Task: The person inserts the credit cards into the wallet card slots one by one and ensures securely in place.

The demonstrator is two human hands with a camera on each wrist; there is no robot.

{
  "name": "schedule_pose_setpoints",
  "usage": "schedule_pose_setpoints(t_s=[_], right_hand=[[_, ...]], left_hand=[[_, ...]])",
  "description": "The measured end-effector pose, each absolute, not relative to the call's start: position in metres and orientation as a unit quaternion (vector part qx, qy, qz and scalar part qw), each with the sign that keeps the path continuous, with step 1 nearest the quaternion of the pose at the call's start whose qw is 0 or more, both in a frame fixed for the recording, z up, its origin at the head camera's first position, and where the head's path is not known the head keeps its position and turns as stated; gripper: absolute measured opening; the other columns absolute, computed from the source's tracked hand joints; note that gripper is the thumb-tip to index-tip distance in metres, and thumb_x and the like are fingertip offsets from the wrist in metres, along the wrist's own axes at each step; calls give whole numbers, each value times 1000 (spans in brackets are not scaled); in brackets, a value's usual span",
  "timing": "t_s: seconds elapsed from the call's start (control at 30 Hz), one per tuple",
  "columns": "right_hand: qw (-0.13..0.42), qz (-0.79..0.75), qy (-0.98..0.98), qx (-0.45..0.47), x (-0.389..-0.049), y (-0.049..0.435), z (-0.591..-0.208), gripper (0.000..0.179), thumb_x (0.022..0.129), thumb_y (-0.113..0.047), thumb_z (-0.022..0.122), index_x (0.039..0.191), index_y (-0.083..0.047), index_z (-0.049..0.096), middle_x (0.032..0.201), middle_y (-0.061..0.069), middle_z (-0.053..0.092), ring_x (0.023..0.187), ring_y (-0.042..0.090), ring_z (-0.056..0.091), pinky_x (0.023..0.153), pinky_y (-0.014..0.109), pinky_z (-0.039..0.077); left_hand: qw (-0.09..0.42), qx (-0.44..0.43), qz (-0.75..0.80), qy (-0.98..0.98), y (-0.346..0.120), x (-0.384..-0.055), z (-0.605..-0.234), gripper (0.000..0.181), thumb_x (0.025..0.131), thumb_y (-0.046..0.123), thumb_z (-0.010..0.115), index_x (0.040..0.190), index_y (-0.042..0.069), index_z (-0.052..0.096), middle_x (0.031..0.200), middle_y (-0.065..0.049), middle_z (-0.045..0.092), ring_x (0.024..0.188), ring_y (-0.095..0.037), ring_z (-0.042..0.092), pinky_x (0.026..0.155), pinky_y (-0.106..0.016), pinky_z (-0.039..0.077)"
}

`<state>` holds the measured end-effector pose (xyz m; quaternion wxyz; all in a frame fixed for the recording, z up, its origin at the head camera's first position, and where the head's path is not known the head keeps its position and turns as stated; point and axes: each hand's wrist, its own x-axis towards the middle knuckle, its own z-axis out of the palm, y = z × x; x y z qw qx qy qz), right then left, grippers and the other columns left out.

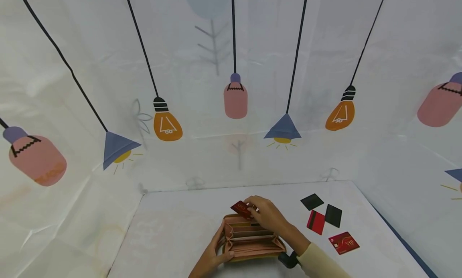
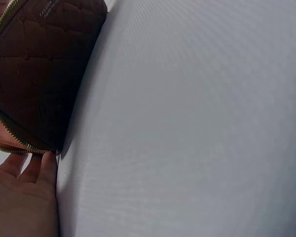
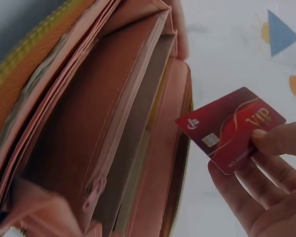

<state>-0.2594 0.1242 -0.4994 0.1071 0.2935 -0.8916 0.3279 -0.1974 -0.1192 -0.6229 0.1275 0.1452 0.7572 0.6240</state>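
Note:
A zip-around wallet [image 1: 252, 254] stands open on the white table, its pink inner compartments facing up. My left hand [image 1: 211, 254] grips its left end, the thumb on the near side. In the left wrist view the wallet's dark quilted outside [image 2: 34, 74] and brass zip show, with the fingers [image 2: 47, 170] at its end. Between thumb and fingers my right hand [image 1: 268, 214] pinches a red VIP card [image 3: 232, 129]. The card is outside the wallet, just beyond its far edge. In the right wrist view several pockets and a zipped middle divider [image 3: 123, 103] are visible.
Right of the wallet lie two black cards [image 1: 312, 201], a red card with a dark stripe [image 1: 316, 222] and another red VIP card [image 1: 344, 243]. A white sheet [image 1: 202, 157] printed with lamps rises behind the table. A black device [image 1: 288, 260] sits at my right wrist.

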Motion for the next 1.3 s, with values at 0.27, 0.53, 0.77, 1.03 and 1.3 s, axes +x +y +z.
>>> schedule_pose_setpoints(t_s=[0.27,0.53,0.77,1.03,1.3], right_hand=[[81,345,-880,317,-265,104,-504,22,95,-3,66,116,-9,66,109,6,71,90,15,70,68,16,56],[77,335,-879,330,-266,93,-505,20,96,-3,65,114,-10,66,107,6,72,88,11,68,68,17,56],[60,346,-877,329,-266,88,-507,18,97,-5,65,114,-9,67,107,6,72,88,11,68,68,17,56],[60,322,-886,329,-266,86,-509,17,96,-6,65,113,-11,67,104,5,71,88,11,68,67,18,54],[97,269,-895,341,-265,92,-514,20,94,-2,67,111,-11,69,100,3,72,84,10,66,66,18,53]], left_hand=[[125,147,629,754,-119,-199,-625,90,98,25,66,160,39,3,169,-8,7,152,-40,21,109,-14,36],[118,146,626,757,-118,-197,-625,90,97,25,67,161,39,5,169,-5,9,152,-39,22,111,-16,36],[119,147,623,759,-117,-197,-623,90,97,25,66,160,40,3,169,-5,8,152,-39,22,116,-33,38],[124,152,629,752,-118,-198,-622,89,99,25,64,160,40,1,169,-7,5,152,-43,19,118,-57,33],[120,158,632,749,-119,-197,-624,89,99,24,63,160,40,1,169,-7,3,153,-42,17,117,-60,30]])
